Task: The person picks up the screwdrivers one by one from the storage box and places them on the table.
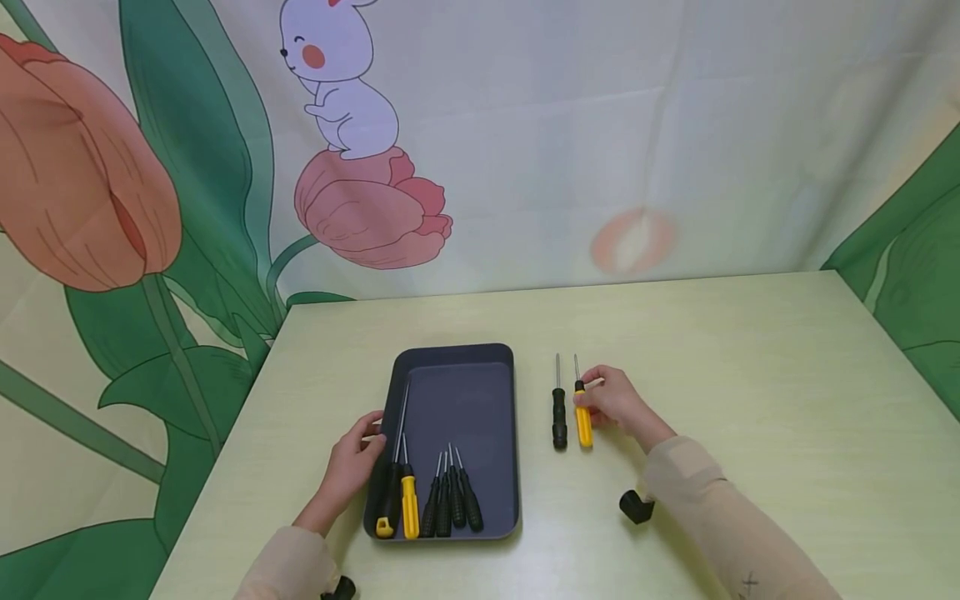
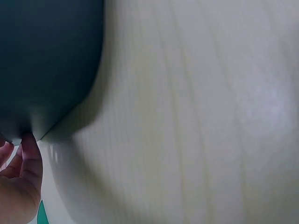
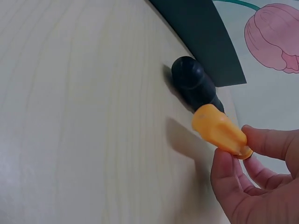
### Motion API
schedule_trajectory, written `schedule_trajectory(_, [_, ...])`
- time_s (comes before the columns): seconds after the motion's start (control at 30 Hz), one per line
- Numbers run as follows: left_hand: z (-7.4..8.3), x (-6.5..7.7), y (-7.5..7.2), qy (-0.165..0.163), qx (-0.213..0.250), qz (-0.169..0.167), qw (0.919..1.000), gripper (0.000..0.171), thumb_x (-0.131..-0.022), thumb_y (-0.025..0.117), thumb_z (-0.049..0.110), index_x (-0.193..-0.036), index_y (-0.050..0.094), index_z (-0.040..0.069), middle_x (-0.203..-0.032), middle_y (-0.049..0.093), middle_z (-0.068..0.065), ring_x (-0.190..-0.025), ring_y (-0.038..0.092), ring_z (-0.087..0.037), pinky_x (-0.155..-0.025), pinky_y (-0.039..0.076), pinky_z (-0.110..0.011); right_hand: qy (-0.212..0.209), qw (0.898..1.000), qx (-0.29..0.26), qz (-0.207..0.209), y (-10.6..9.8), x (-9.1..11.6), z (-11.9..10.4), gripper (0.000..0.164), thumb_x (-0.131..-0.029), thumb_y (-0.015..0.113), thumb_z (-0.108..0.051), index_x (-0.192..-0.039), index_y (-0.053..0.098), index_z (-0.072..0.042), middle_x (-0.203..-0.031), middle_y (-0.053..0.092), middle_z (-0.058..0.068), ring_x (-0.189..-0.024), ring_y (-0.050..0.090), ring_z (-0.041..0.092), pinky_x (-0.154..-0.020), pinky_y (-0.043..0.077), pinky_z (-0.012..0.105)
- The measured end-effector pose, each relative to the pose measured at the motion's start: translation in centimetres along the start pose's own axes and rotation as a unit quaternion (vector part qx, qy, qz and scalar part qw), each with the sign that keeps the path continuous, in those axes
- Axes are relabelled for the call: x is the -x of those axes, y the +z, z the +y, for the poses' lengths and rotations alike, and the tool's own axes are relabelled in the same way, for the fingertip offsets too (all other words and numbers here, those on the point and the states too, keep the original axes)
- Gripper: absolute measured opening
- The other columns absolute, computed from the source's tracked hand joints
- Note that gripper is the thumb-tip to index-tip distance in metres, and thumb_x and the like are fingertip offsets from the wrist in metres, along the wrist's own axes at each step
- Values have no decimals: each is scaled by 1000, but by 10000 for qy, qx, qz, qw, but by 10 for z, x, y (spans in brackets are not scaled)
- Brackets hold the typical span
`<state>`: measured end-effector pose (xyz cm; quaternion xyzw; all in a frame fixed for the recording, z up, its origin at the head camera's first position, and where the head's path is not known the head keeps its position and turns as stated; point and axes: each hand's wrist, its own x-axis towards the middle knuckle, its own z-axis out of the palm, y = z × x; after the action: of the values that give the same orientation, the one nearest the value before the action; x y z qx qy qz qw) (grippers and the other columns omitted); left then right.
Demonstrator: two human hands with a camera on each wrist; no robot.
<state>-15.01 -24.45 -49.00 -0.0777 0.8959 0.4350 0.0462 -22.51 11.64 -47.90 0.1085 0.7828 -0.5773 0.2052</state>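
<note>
In the head view my right hand [image 1: 617, 398] pinches a yellow-handled screwdriver [image 1: 584, 427] near the top of its handle, blade pointing away from me. The right wrist view shows thumb and fingertips on the yellow handle [image 3: 218, 129], with its shadow on the table. Just left of it lies a black-handled screwdriver [image 1: 559, 418]. My left hand [image 1: 347, 471] grips the left rim of a dark tray [image 1: 465, 396]. Inside the tray lie a long screwdriver with a black and yellow handle [image 1: 392, 496], a yellow one [image 1: 409, 507] and several small black ones [image 1: 457, 498].
The pale wooden table [image 1: 720, 358] reaches back to a printed cloth [image 1: 525, 150] with tulips and a white animal. A black device [image 1: 637, 507] sits below the right wrist, another [image 1: 342, 588] by the left wrist.
</note>
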Motion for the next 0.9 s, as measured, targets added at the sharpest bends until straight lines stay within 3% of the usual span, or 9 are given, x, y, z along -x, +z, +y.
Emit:
schedule_trajectory(0.23, [0, 0, 0, 6, 33, -19, 10000, 40, -92, 41, 14, -131, 38, 10, -120, 51, -17, -101, 53, -30, -86, 44, -42, 66, 9989, 435, 176, 3, -1, 0, 33, -79, 60, -2, -108, 45, -1, -84, 49, 10, -63, 51, 16, -52, 48, 23])
schedule_trajectory(0.57, [1, 0, 0, 2, 38, -32, 10000, 40, -92, 41, 14, -131, 38, 10, -120, 50, -17, -102, 52, -30, -87, 43, -43, -77, 9978, 540, 373, 7, 0, 1, 33, -76, 62, 0, -105, 46, 1, -87, 52, 13, -62, 54, 16, -54, 50, 25])
schedule_trajectory(0.9, [2, 2, -1, -25, 46, -34, 10000, 40, -92, 41, 14, -131, 38, 10, -120, 50, -17, -102, 52, -30, -87, 43, -43, -197, 9901, 1280, 536, 10, -1, -1, 32, -74, 65, -3, -101, 48, 1, -86, 53, 15, -60, 53, 18, -49, 47, 23])
